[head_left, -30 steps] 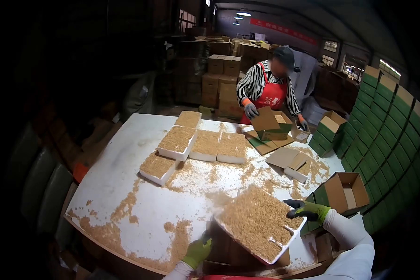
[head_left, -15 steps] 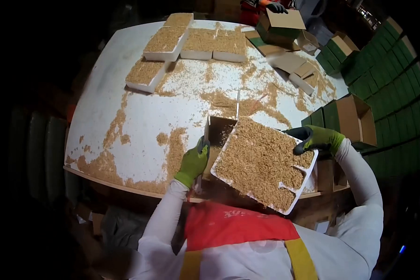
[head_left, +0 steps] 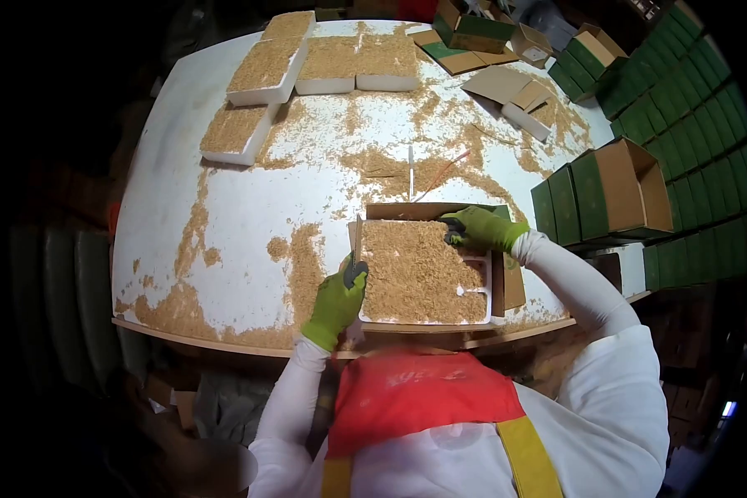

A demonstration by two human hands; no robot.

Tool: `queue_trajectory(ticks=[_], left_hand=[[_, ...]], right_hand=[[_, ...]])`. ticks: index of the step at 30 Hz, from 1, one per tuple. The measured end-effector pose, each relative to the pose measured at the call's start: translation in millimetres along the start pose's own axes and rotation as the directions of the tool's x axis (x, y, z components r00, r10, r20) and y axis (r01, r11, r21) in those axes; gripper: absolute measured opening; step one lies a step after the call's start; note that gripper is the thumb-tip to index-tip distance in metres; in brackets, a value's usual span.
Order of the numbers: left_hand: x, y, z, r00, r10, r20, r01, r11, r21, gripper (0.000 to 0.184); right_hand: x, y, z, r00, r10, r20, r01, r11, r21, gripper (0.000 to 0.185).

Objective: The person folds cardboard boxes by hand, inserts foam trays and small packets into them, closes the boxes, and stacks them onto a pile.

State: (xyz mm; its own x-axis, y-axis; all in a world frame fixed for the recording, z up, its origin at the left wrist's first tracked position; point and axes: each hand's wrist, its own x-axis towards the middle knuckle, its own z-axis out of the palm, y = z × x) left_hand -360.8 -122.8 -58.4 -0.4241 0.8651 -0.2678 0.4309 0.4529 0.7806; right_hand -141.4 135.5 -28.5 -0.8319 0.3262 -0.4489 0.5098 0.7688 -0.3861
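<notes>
A white foam tray (head_left: 423, 274), topped with tan wood shavings, sits level inside the open cardboard box (head_left: 513, 286) at the table's near edge. A notch and a white slot show on its right side. My left hand (head_left: 337, 300), in a green and grey glove, grips the box's left wall beside the tray. My right hand (head_left: 483, 230), gloved alike, is bent over the tray's far right part, its dark fingertips on the tray. The box's flaps stand up around the tray.
Several more shavings-topped trays (head_left: 328, 62) stand at the table's far left. Loose shavings (head_left: 307, 266) and a thin white strip (head_left: 411, 173) lie on the white table (head_left: 241, 216). Flattened cardboard (head_left: 498, 83) lies far right. Green boxes (head_left: 602, 195) are stacked along the right.
The tray has gone from tilted above the box to level inside it. My right hand moved left with it, while my left hand stayed at the box wall. The co-worker's hand left view.
</notes>
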Motion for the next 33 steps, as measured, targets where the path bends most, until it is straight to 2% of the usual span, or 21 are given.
queue_trajectory(ticks=[3, 6, 8, 9, 11, 12, 13, 14, 15, 19, 20, 23, 24, 26, 27, 28, 29, 30, 31, 32, 33], left_hand=[[3.4, -8.1, 10.9, 0.998, 0.034, -0.050, -0.032, 0.999, 0.028, 0.040], [-0.1, 5.4, 6.5, 0.999, 0.009, -0.034, -0.008, 0.999, 0.043, 0.043], [-0.9, 16.1, 0.4, 0.999, -0.017, -0.035, 0.018, 1.000, 0.016, 0.050], [-2.2, 20.0, -0.6, 0.999, -0.032, -0.027, 0.032, 0.999, 0.008, 0.055], [0.5, 27.4, 3.3, 0.985, 0.124, -0.119, -0.118, 0.992, 0.052, 0.069], [1.5, 32.1, 6.4, 0.966, 0.203, -0.158, -0.192, 0.978, 0.079, 0.076], [-0.6, 45.9, 6.7, 0.951, 0.278, -0.134, -0.222, 0.917, 0.332, 0.079], [-3.1, 69.0, 4.8, 0.931, 0.354, -0.090, -0.247, 0.792, 0.559, 0.081], [-2.3, 88.0, 3.8, 0.905, 0.423, -0.036, -0.257, 0.613, 0.747, 0.083], [6.1, 79.7, 24.1, 0.853, 0.171, 0.492, -0.520, 0.340, 0.784, 0.072], [8.6, 74.1, 35.8, 0.872, 0.145, 0.468, -0.490, 0.222, 0.843, 0.056], [15.8, 39.5, 57.8, 0.804, 0.280, 0.525, -0.574, 0.131, 0.808, 0.055], [16.5, 41.1, 62.5, 0.791, 0.246, 0.560, -0.594, 0.088, 0.800, 0.055], [19.1, 48.7, 64.5, 0.769, 0.163, 0.618, -0.627, 0.004, 0.779, 0.055], [20.7, 51.2, 65.9, 0.791, 0.171, 0.587, -0.602, 0.042, 0.798, 0.053], [22.5, 54.6, 66.9, 0.812, 0.177, 0.556, -0.575, 0.077, 0.815, 0.051], [24.1, 58.7, 65.5, 0.832, 0.179, 0.525, -0.547, 0.107, 0.830, 0.049], [24.1, 65.8, 62.2, 0.853, 0.229, 0.470, -0.518, 0.260, 0.815, 0.051], [24.0, 75.6, 58.4, 0.871, 0.273, 0.408, -0.489, 0.404, 0.773, 0.052], [25.6, 85.9, 55.4, 0.888, 0.307, 0.343, -0.459, 0.538, 0.707, 0.054], [27.1, 97.2, 53.9, 0.901, 0.288, 0.326, -0.435, 0.572, 0.696, 0.058]], right_hand=[[-4.1, -21.0, 19.1, 0.989, -0.048, -0.143, -0.022, 0.891, -0.453, 0.033], [-6.9, -43.8, 37.0, 0.972, 0.113, -0.207, -0.214, 0.793, -0.570, 0.032], [-3.7, -56.7, 26.8, 0.961, 0.258, -0.098, -0.270, 0.812, -0.518, 0.041], [-10.3, -63.7, 22.7, 0.973, 0.174, -0.150, -0.223, 0.867, -0.445, 0.042], [-22.8, -71.6, 19.9, 0.961, 0.017, -0.275, -0.107, 0.944, -0.313, 0.044], [-24.8, -73.8, 26.1, 0.954, -0.141, -0.264, 0.020, 0.911, -0.412, 0.055], [-28.4, -77.9, 35.3, 0.928, -0.285, -0.241, 0.134, 0.856, -0.499, 0.066], [-27.3, -77.0, 49.8, 0.976, -0.201, -0.082, 0.142, 0.878, -0.456, 0.069], [-29.3, -69.8, 71.6, 0.983, -0.157, -0.094, 0.123, 0.947, -0.295, 0.064], [-26.3, -57.7, 79.8, 0.985, -0.168, -0.043, 0.149, 0.946, -0.287, 0.069], [-21.9, -56.2, 90.5, 0.981, -0.167, -0.095, 0.130, 0.941, -0.311, 0.070], [-23.8, -43.0, 39.7, 0.948, -0.320, 0.006, 0.313, 0.924, -0.220, 0.055], [-28.7, -24.0, 25.5, 0.860, -0.430, -0.274, 0.457, 0.888, 0.039, 0.059], [-42.3, 8.8, -51.5, 0.847, -0.234, -0.477, 0.433, 0.824, 0.366, 0.048], [-31.1, 41.5, -61.5, 0.750, -0.081, -0.656, 0.453, 0.785, 0.422, 0.036], [-9.6, 83.6, -63.1, 0.556, 0.112, -0.824, 0.465, 0.780, 0.420, 0.024], [11.5, 134.3, -61.7, 0.514, 0.386, -0.766, 0.467, 0.623, 0.628, 0.023], [38.0, 191.8, -54.9, 0.397, 0.538, -0.744, 0.442, 0.598, 0.669, 0.023], [66.1, 262.8, -41.9, 0.361, 0.679, -0.639, 0.367, 0.526, 0.767, 0.025], [81.1, 317.0, -38.0, 0.274, 0.715, -0.643, 0.366, 0.541, 0.757, 0.027], [94.7, 349.8, -41.1, 0.188, 0.744, -0.641, 0.360, 0.555, 0.750, 0.028]])
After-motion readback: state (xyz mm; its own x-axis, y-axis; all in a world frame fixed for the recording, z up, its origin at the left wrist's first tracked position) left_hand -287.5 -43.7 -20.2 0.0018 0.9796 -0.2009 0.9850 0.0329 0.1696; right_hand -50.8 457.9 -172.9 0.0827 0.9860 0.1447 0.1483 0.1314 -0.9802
